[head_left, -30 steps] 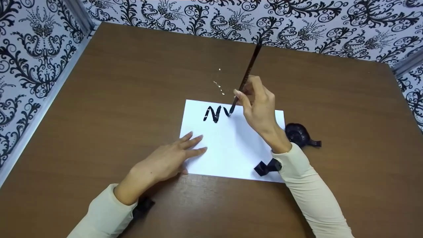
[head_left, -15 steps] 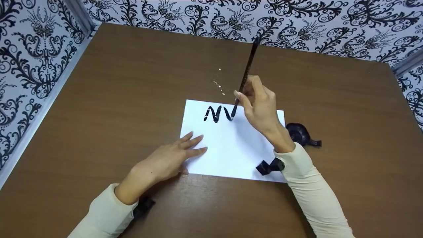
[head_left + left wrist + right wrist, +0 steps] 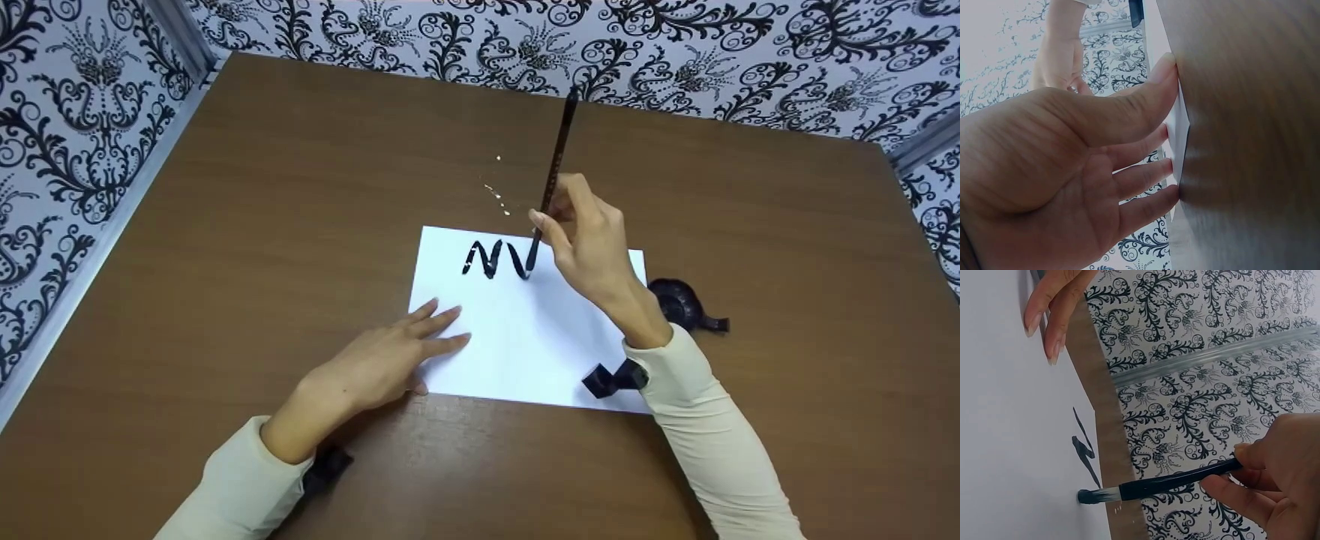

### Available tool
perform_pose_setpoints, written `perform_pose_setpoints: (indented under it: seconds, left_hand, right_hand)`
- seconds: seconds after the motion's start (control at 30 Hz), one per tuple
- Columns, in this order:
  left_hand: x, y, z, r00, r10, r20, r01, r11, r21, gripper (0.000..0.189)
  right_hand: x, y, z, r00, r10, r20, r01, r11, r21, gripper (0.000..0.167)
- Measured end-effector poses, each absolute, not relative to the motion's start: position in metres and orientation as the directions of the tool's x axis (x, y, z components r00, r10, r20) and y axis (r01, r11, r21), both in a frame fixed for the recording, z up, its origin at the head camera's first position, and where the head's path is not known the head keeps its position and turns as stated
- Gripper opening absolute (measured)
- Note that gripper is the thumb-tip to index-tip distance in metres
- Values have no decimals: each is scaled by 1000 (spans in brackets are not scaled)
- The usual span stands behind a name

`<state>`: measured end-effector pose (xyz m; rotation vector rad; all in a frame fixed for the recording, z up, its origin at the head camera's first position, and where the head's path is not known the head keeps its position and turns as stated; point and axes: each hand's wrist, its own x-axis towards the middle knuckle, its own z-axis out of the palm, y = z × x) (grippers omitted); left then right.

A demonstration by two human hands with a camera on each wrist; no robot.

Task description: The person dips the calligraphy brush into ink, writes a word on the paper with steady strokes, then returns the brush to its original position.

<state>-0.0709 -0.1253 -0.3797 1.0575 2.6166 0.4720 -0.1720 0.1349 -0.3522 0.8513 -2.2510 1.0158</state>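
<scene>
A white sheet of paper (image 3: 510,337) lies on the brown table, with a black zigzag stroke (image 3: 484,259) painted near its far edge. My right hand (image 3: 596,251) pinches a dark-handled paintbrush (image 3: 555,161) between thumb and fingers. The brush stands nearly upright; in the right wrist view its bristles (image 3: 1095,496), black at the tip, touch the paper at the end of a stroke. My left hand (image 3: 375,367) rests on the sheet's near left corner with spread, fairly straight fingers. In the left wrist view its thumb (image 3: 1165,70) and fingertips press at the paper's edge.
A small dark dish with a stubby handle (image 3: 679,306) stands right of the paper, partly behind the right wrist. Several pale specks (image 3: 496,196) lie on the table (image 3: 300,187) beyond the sheet. Patterned black-and-white walls (image 3: 90,112) border the table.
The brush tip has moved toward me and slightly right, lengthening a second black downstroke. The brush handle has swung a little left and more upright. My left hand has stayed in place.
</scene>
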Motion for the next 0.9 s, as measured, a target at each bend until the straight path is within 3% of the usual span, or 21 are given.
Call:
perform_pose_setpoints:
  seconds: [0.6, 0.9]
  left_hand:
    - [-71, -125, -380, -699, 704, -127, 613, 681, 402, 71]
    - [-71, -125, -380, -695, 709, -121, 620, 675, 399, 70]
  right_hand:
    - [-176, 140, -352, -676, -309, 669, -710, 514, -481, 21]
    - [-181, 144, -355, -670, -234, 705, -694, 532, -484, 21]
